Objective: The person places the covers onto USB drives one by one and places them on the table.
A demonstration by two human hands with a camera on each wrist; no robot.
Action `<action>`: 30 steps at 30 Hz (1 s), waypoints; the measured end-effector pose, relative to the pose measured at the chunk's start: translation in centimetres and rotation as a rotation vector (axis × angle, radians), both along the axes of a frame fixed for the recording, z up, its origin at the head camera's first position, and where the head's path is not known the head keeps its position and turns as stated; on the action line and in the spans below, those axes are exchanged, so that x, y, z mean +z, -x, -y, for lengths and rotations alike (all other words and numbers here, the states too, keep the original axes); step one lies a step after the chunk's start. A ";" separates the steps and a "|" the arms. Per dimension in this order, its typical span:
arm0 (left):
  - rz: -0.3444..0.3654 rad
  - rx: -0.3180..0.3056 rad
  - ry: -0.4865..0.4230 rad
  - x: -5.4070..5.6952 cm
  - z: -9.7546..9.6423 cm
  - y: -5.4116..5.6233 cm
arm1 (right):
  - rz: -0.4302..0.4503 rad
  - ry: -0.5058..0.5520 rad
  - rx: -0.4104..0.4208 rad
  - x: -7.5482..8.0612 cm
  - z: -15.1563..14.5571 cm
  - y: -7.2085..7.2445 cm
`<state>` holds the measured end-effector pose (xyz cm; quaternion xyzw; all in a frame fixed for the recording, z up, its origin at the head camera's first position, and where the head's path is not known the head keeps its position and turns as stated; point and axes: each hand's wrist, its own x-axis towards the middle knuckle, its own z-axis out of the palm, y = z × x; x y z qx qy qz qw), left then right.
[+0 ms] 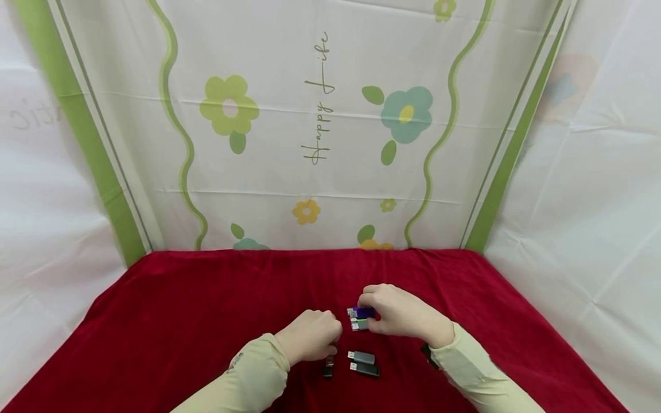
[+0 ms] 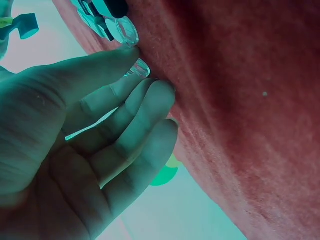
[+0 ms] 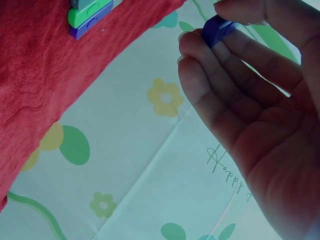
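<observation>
My left hand (image 1: 312,335) is low over the red cloth, its thumb and forefinger pinching a small clear piece (image 2: 142,68) with a rounded end; most of it is hidden. Another clear rounded piece (image 2: 125,31) and a black one (image 1: 327,373) lie close by. My right hand (image 1: 400,314) pinches a blue-purple USB stick (image 3: 216,31) between thumb and fingertips. Under that hand, side by side on the cloth, are a purple stick (image 3: 92,20), a green stick (image 3: 84,15) and a grey stick (image 1: 360,325).
Nearer to me lie a grey USB stick (image 1: 364,358) and a black USB stick (image 1: 368,369), connectors pointing left. Red cloth (image 1: 206,304) covers the table. A white flowered curtain (image 1: 279,160) hangs behind it, with white sheets at both sides.
</observation>
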<state>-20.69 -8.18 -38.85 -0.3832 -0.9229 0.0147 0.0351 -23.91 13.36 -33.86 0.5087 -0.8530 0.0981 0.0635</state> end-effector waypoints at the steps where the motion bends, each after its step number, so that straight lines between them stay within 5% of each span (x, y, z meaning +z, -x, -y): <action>1: 0.009 0.002 -0.001 -0.1 0.0 0.1 | -0.002 -0.001 0.000 0.0 0.0 0.0; 8: 0.132 0.034 -0.128 -0.3 0.8 0.9 | -0.027 -0.008 -0.010 0.0 -0.1 0.1; 13: 0.227 0.064 -0.273 0.9 2.1 0.5 | -0.031 -0.008 -0.009 0.0 -0.1 0.1; 20: 0.168 0.057 -0.364 3.1 3.4 -0.6 | -0.009 -0.016 -0.015 -0.1 0.0 0.2; 30: 0.092 0.022 -0.353 5.0 3.6 -2.1 | -0.031 -0.023 -0.015 -0.7 0.3 0.2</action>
